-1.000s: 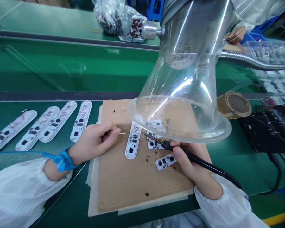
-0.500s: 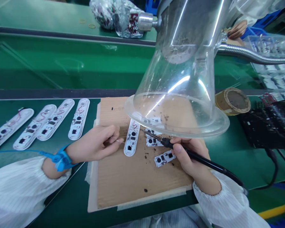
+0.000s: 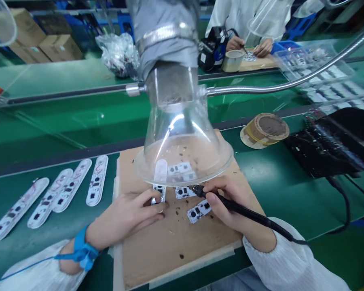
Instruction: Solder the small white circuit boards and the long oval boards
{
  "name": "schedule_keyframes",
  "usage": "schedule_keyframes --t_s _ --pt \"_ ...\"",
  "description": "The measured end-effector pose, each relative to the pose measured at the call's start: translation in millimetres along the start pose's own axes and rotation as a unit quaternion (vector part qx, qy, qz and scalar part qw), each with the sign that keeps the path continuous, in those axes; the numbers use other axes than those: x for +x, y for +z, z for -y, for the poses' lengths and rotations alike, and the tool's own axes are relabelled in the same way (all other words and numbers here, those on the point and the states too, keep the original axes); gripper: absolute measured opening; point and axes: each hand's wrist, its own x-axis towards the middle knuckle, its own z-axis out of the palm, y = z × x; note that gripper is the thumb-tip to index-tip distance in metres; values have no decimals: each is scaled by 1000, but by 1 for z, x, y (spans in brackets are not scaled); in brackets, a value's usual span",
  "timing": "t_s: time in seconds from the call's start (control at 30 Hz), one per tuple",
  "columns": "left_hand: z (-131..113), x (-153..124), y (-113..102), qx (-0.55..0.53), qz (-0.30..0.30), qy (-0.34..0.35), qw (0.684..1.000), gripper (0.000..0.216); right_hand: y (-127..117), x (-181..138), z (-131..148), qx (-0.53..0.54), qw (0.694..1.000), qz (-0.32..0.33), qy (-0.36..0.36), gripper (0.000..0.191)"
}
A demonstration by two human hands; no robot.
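My left hand [image 3: 130, 216], with a blue wrist strap [image 3: 83, 248], lies on a brown work mat [image 3: 176, 246]. Its thumb and fingers are closed on the near end of a long white circuit board [image 3: 158, 192]. Most of that board lies under a clear fume hood [image 3: 182, 155]. My right hand [image 3: 227, 202] grips a black soldering iron [image 3: 245, 213] like a pen. The iron's tip is beside a small white board [image 3: 184, 192] at the hood's rim. Another small board [image 3: 198, 211] lies just below my right fingers.
Several long white boards [image 3: 60, 192] lie in a row on the green bench at left. A tape roll [image 3: 265, 129] and a black tray [image 3: 330, 145] with cables sit at right. A flexible metal arm [image 3: 291, 79] crosses above. Another person's hands [image 3: 255, 46] work at the far bench.
My head has lifted, so the far bench shows. My left hand has moved right onto the long board's near end, and the thin solder wire no longer shows. The iron stays by the small board.
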Motion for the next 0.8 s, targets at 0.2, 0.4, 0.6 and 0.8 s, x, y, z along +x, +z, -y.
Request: schedule_keyframes --t_s 0.2,0.4,0.6,0.8 --pt "45 16 -8 28 -32 -173 984 27 2 -3 -18 -45 986 -158 -32 5" --pt "111 73 -47 77 -179 -383 903 42 -1 2 -20 -31 990 -133 40 14" --pt "73 30 -41 41 -152 -344 926 31 1 -4 -20 9 993 -105 51 19" --pt "33 -61 -25 128 -127 -545 819 44 1 -12 -17 45 996 -65 33 16"
